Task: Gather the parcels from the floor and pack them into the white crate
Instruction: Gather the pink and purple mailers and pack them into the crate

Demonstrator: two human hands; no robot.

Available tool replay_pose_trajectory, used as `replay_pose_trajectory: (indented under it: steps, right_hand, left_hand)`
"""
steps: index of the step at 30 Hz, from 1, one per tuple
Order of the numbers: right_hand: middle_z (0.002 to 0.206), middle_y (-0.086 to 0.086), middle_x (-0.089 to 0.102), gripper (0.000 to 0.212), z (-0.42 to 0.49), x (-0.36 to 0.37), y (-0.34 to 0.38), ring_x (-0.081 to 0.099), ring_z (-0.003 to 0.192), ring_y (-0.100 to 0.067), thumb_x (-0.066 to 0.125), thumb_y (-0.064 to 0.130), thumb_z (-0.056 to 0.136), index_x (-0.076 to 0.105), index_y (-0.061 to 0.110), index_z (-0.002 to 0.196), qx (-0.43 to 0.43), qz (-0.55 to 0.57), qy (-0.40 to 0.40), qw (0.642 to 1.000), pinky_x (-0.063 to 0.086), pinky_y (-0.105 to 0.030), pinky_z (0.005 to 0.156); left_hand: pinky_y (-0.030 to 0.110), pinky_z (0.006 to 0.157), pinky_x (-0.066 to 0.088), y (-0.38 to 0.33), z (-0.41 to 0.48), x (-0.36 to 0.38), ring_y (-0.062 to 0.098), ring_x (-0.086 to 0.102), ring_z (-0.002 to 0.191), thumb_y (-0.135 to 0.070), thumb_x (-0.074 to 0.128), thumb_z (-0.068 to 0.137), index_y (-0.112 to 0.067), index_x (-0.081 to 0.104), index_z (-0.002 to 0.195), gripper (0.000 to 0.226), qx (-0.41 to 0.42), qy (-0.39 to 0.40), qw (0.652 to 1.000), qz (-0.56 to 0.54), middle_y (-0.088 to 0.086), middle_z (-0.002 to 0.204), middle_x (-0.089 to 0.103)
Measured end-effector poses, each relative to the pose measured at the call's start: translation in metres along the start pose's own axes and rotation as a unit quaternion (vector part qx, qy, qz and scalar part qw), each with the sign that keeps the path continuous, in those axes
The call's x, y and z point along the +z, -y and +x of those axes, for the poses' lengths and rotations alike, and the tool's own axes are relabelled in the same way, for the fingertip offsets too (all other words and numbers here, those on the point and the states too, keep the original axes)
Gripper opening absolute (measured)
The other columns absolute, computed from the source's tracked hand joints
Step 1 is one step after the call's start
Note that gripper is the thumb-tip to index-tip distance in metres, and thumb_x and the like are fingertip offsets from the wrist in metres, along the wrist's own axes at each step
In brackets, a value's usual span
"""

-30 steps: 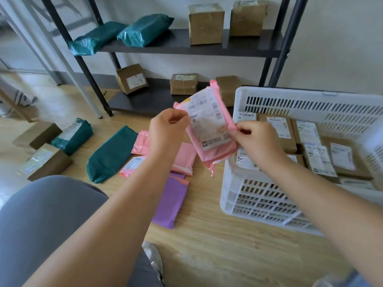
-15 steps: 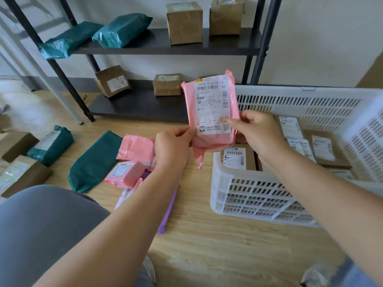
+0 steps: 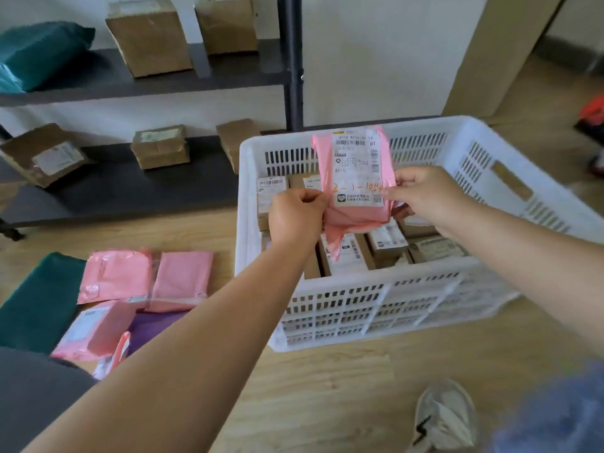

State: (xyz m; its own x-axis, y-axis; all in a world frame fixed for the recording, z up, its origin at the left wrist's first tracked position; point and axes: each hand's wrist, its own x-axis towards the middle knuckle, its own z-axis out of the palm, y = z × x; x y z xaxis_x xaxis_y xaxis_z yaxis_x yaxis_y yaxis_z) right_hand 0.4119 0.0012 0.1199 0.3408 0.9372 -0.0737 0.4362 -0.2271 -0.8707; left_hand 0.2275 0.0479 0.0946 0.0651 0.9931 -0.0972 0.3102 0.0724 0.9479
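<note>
Over white crate (image 3: 376, 299), pink parcel (image 3: 356, 171) — cardboard boxes (image 3: 385, 243) beneath, mailers (image 3: 183, 276) alongside.

Probably a parcel storeroom: dark shelving (image 3: 130, 191) of cardboard boxes (image 3: 148, 35), pink mailers (image 3: 179, 279) on floor.

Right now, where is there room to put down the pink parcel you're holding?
In the white crate brown boxes crowd the bottom; room is only atop them, below the rim. The right hand and the held parcel hide part. Bare floor lies between the crate's near wall and the shoe. Left of the crate, pink parcels crowd the floor.
</note>
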Motion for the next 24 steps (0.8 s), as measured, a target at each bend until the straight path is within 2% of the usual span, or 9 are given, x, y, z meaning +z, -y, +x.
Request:
replay_pose_trajectory:
  steps: [3, 6, 8, 10, 13, 15, 19, 21, 24]
  right_hand:
    - [0.106, -0.001, 0.072, 0.03, 0.015, -0.032, -0.026, 0.069, 0.091, -0.019, 0.072, 0.013, 0.084, 0.07, 0.015, 0.114, 0.028, -0.011, -0.012, 0.999, 0.054, -0.04, 0.09]
    - [0.109, -0.007, 0.072, 0.033, 0.034, -0.061, -0.056, 0.069, 0.093, -0.025, 0.072, 0.006, 0.083, 0.07, 0.014, 0.116, 0.071, 0.0, -0.033, 0.997, 0.056, -0.039, 0.084]
    - [0.108, -0.008, 0.072, 0.033, 0.048, -0.08, -0.075, 0.069, 0.093, -0.027, 0.071, 0.002, 0.083, 0.071, 0.013, 0.114, 0.098, -0.005, -0.046, 0.994, 0.056, -0.042, 0.085]
    - [0.11, -0.008, 0.071, 0.033, 0.058, -0.092, -0.092, 0.068, 0.09, -0.025, 0.069, -0.001, 0.083, 0.07, 0.012, 0.114, 0.132, -0.014, -0.051, 0.99, 0.058, -0.042, 0.082]
    - [0.109, -0.012, 0.068, 0.036, 0.071, -0.106, -0.113, 0.066, 0.079, -0.027, 0.062, -0.009, 0.086, 0.065, 0.003, 0.119, 0.187, -0.032, -0.053, 0.98, 0.059, -0.033, 0.064]
    - [0.112, -0.016, 0.066, 0.036, 0.077, -0.108, -0.124, 0.066, 0.08, -0.03, 0.059, -0.011, 0.087, 0.063, 0.0, 0.12, 0.22, -0.066, -0.045, 0.972, 0.058, -0.038, 0.069]
    - [0.113, -0.022, 0.065, 0.033, 0.09, -0.104, -0.145, 0.068, 0.085, -0.038, 0.06, -0.015, 0.083, 0.063, -0.006, 0.114, 0.283, -0.124, -0.011, 0.951, 0.059, -0.044, 0.074]
    - [0.111, -0.025, 0.065, 0.032, 0.094, -0.097, -0.154, 0.069, 0.084, -0.041, 0.061, -0.017, 0.08, 0.062, -0.008, 0.11, 0.316, -0.155, 0.022, 0.936, 0.06, -0.047, 0.068]
    - [0.115, -0.021, 0.063, 0.029, 0.098, -0.085, -0.163, 0.067, 0.086, -0.036, 0.056, -0.017, 0.085, 0.061, -0.008, 0.112, 0.336, -0.194, 0.103, 0.916, 0.058, -0.037, 0.049]
  left_hand:
    - [0.044, 0.074, 0.06, -0.005, 0.012, 0.041, 0.024, 0.073, 0.071, -0.025, 0.071, 0.085, -0.021, 0.07, 0.068, 0.018, -0.008, 0.043, 0.999, 0.01, 0.002, 0.072, 0.074]
    - [0.042, 0.078, 0.06, -0.01, 0.02, 0.08, 0.025, 0.073, 0.077, -0.021, 0.067, 0.089, -0.022, 0.07, 0.072, 0.017, -0.012, 0.095, 0.995, 0.03, 0.003, 0.079, 0.074]
    - [0.041, 0.081, 0.059, -0.012, 0.023, 0.109, 0.025, 0.071, 0.083, -0.018, 0.062, 0.092, -0.02, 0.074, 0.09, 0.012, -0.01, 0.143, 0.987, 0.068, 0.003, 0.089, 0.074]
    - [0.035, 0.082, 0.057, -0.009, 0.026, 0.13, 0.022, 0.067, 0.087, -0.019, 0.057, 0.094, -0.02, 0.07, 0.114, 0.024, 0.01, 0.196, 0.972, 0.132, 0.001, 0.108, 0.071]
    - [0.026, 0.08, 0.048, -0.001, 0.032, 0.159, 0.02, 0.061, 0.108, -0.017, 0.05, 0.096, -0.023, 0.054, 0.135, 0.04, 0.068, 0.268, 0.913, 0.3, -0.001, 0.132, 0.059]
    - [0.031, 0.092, 0.048, 0.012, 0.033, 0.169, 0.025, 0.054, 0.121, -0.013, 0.046, 0.095, -0.021, 0.051, 0.136, 0.043, 0.102, 0.296, 0.859, 0.404, 0.002, 0.138, 0.052]
    - [0.043, 0.103, 0.044, 0.04, 0.036, 0.183, 0.028, 0.045, 0.128, -0.014, 0.044, 0.094, -0.015, 0.051, 0.133, 0.04, 0.125, 0.343, 0.761, 0.536, 0.005, 0.139, 0.046]
    - [0.043, 0.109, 0.038, 0.045, 0.039, 0.183, 0.026, 0.038, 0.134, -0.016, 0.045, 0.096, -0.015, 0.046, 0.14, 0.044, 0.129, 0.357, 0.745, 0.549, 0.003, 0.146, 0.039]
    - [0.043, 0.108, 0.039, 0.046, 0.042, 0.184, 0.026, 0.039, 0.133, -0.015, 0.047, 0.095, -0.015, 0.046, 0.14, 0.045, 0.132, 0.355, 0.744, 0.55, 0.003, 0.145, 0.038]
